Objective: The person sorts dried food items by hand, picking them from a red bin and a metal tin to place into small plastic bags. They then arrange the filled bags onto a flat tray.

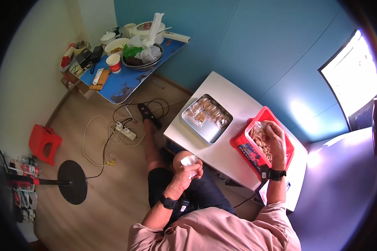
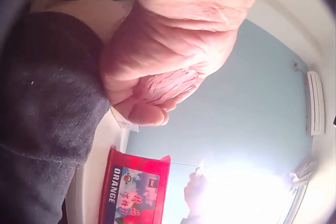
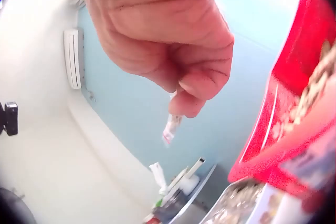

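My left hand (image 1: pixel 183 178), over my knee, grips a bundle of small clear plastic bags (image 1: pixel 189 160); thin red lines show on the bags (image 2: pixel 170 85) between the curled fingers. Above a red plastic basket (image 1: pixel 292 151), my right hand (image 1: pixel 276 138) pinches a small plastic bag (image 3: pixel 171 128) with a red stripe. Loose brown dried pieces (image 1: pixel 259 144) lie in that basket, partly hidden by the right hand. Left of it, a rectangular metal tin (image 1: pixel 211 139) contains several filled clear bags (image 1: pixel 205 109).
Basket and tin stand on a white table (image 1: pixel 215 83) against the blue wall. Farther left, a blue table (image 1: pixel 120 85) bears bowls, a paper cup (image 1: pixel 113 63) and a pot. A power strip (image 1: pixel 125 131) with cables, a red stool (image 1: pixel 45 143) and a round black base (image 1: pixel 72 182) are on the floor.
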The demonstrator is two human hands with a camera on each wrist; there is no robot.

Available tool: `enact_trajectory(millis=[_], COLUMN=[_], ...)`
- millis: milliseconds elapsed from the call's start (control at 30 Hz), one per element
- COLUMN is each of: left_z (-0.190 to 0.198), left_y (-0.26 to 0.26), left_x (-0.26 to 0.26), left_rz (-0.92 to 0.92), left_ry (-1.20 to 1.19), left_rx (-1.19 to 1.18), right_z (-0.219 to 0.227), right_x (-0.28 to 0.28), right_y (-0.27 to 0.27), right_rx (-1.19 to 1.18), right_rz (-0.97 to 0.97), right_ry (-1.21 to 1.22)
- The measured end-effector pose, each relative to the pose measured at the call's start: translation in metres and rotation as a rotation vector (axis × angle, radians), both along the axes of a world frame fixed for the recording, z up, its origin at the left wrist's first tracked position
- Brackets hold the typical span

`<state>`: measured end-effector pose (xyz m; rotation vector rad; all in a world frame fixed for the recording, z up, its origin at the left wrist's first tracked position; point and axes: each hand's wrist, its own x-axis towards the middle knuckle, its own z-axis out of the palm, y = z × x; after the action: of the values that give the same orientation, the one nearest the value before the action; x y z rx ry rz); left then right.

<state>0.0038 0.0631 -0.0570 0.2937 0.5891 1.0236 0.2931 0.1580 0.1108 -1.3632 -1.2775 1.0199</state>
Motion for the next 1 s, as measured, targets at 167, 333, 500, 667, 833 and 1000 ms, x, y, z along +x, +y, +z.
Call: enact_trajectory(millis=[167, 333, 500, 667, 833, 1000], left_z=[-0.008, -0.012, -0.025, -0.022, -0.03, -0.054], left_y=[-0.002, -0.002, -0.002, -0.002, -0.002, 0.004], left_x=[0.006, 0.005, 0.01, 0.012, 0.01, 0.014], left_rz=[0.039, 0.068, 0.032, 0.044, 0.018, -0.048], left_ry=[0.059, 0.002, -0.014, 0.029, 0.028, -0.136], left_rx=[-0.015, -0.01, 0.03, 0.087, 0.142, 0.125], right_z=[-0.035, -0.024, -0.034, -0.037, -0.031, -0.027], right_x=[0.082, 0.077, 0.08, 0.075, 0.059, 0.05], right_y=[0.007, 0.0, 0.004, 0.014, 0.011, 0.007], right_rx=[0.158, 0.027, 0.275, 0.19, 0.211, 0.306], right_rz=[-0.016, -0.103, -0.02, 0.219, 0.282, 0.253], right_ry=[-0.826, -1.161, -1.266, -1.233, -1.219, -1.242])
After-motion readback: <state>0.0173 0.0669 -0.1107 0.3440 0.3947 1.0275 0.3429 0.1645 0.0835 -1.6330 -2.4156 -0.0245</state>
